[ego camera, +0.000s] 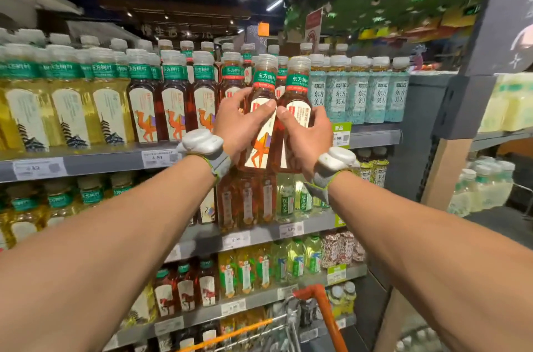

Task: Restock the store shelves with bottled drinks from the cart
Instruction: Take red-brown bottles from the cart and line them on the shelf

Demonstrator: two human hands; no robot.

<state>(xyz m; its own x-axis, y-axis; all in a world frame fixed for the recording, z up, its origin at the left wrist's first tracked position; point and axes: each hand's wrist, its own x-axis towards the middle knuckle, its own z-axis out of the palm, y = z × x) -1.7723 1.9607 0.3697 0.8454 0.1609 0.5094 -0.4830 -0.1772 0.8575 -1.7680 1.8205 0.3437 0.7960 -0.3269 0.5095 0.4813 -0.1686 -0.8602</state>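
Left hand (243, 124) grasps a red-tea bottle (264, 79), fingers curled round its body. Right hand (307, 135) likewise grips a second bottle (297, 86). Both bottles near upright, side by side, held in front of the top shelf (86, 161). Cart (324, 311) well below that shelf.

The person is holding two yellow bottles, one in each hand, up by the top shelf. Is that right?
Not quite. The head view shows both are reddish-brown, not yellow: the left bottle in the left hand, the right bottle in the right hand, up by the top shelf.
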